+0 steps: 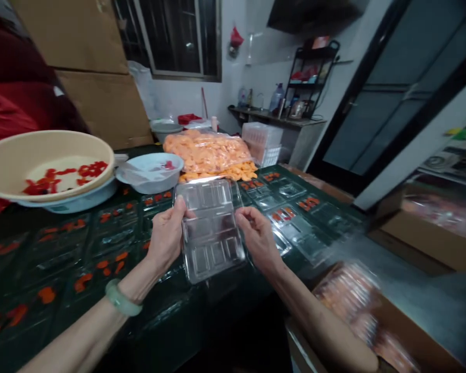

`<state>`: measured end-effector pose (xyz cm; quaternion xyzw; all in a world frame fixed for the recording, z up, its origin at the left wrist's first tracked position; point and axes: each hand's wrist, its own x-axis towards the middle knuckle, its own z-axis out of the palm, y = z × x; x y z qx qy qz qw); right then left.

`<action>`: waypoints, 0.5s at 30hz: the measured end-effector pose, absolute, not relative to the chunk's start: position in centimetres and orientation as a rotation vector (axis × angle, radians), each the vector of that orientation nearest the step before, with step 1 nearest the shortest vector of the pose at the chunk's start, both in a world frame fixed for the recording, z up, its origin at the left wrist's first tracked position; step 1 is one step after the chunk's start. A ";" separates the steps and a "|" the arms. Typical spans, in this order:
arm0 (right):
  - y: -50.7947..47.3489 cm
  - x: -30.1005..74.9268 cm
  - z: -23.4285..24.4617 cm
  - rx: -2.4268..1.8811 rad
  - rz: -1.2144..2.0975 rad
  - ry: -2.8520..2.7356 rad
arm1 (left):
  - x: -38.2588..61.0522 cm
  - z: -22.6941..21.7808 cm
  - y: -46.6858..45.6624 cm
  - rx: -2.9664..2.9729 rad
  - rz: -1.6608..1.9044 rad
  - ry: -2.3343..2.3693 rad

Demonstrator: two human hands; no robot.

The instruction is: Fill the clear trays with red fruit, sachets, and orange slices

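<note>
A clear plastic tray (pixel 209 228) with several moulded compartments is held up over the dark green table. My left hand (pixel 166 230) grips its left edge, thumb on top and fingers underneath. At the upper right edge, my right hand (pixel 258 233) has its fingers curled in a pinch against the plastic. A jade-coloured bangle (pixel 123 298) circles my left wrist. Other clear trays lie spread on the table, many with orange-red pieces (pixel 83 282) in them. Behind the held tray rests a big clear bag of orange pieces (pixel 207 150).
At the left stand a cream basin (pixel 46 140) with red pieces and a light blue basin (pixel 151 168). Boxes of packed goods (pixel 349 300) sit at the lower right. A white plastic crate (pixel 264 142) is beyond the table's far edge, near a counter (pixel 283 116).
</note>
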<state>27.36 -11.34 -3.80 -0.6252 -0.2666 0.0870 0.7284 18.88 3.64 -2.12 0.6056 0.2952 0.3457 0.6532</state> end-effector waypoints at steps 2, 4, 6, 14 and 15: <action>-12.5 28.3 -3.5 -1.316 0.218 -0.517 | 20.4 -1.8 2.5 1.268 0.682 0.600; -13.9 29.7 -3.2 -1.259 0.282 -0.416 | 22.1 -1.5 1.3 1.221 0.604 0.532; -16.0 32.1 -2.8 -1.239 0.340 -0.338 | 23.7 -1.1 0.5 1.209 0.567 0.512; -31.8 49.2 -4.3 -1.728 0.074 -0.189 | 25.7 -0.8 2.6 1.151 0.636 0.668; -33.3 51.2 -4.9 -1.828 0.096 -0.154 | 25.6 -1.0 2.9 1.154 0.625 0.701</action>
